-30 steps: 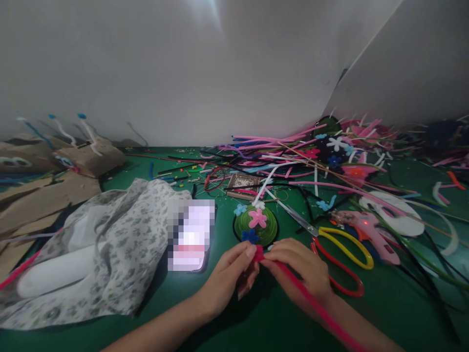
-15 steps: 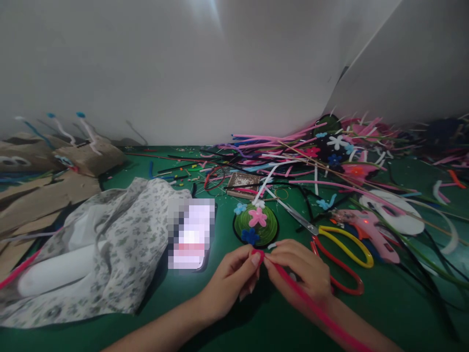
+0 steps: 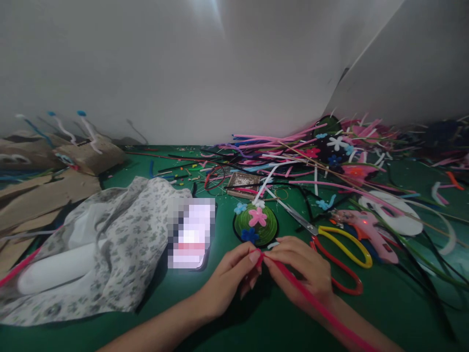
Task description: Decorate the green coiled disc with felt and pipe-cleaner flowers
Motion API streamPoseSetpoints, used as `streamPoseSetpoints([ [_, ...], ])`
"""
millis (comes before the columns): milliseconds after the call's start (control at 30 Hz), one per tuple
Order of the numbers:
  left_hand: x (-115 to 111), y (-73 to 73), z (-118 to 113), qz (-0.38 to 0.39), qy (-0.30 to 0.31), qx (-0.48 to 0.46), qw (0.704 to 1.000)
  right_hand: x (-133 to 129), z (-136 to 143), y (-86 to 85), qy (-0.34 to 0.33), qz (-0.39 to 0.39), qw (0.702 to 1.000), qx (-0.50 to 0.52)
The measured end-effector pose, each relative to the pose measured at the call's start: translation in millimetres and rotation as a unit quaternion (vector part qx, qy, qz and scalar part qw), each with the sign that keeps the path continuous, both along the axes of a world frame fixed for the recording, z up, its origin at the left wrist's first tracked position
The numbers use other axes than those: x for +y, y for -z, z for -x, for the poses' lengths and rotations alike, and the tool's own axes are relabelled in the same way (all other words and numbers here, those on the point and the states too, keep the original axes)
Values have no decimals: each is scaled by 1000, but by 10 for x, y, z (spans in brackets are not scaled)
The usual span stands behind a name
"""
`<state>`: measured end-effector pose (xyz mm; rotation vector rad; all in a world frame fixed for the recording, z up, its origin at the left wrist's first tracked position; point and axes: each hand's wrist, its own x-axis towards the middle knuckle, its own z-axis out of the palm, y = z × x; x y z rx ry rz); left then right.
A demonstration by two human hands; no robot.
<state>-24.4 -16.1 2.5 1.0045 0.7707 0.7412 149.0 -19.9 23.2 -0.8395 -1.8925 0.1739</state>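
Note:
My left hand [image 3: 234,274] pinches the small bent end of a pink-red pipe cleaner [image 3: 311,297] between thumb and finger. Close beside it, my right hand [image 3: 302,269] grips the same pipe cleaner, whose long free part runs over the right wrist toward the bottom edge. Just beyond the fingertips lies a round green coiled disc [image 3: 270,222] with a black rim. It bears a pink flower [image 3: 258,217], a dark blue one [image 3: 249,235], a light blue one and a white one.
Scissors [image 3: 344,244] with yellow and red handles and a pink glue gun [image 3: 377,237] lie right. A lit phone [image 3: 194,232] and a patterned cloth [image 3: 120,249] lie left. Behind are a small beaded box [image 3: 244,185], many pipe cleaners [image 3: 278,142] and cardboard [image 3: 93,155].
The bent end of the pipe cleaner looks smaller between the fingertips, and my left fingers have turned slightly over it. Both hands stay in nearly the same place.

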Motion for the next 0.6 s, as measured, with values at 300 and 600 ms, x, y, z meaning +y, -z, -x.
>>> streamPoseSetpoints([
  [300,-47,15,-52,-4,-14,1,1000,-87,79,28,48,99,991,73],
  [600,-31,100,-57,3,-115,-48,992,-85,98,35,-39,123,989,-65],
])
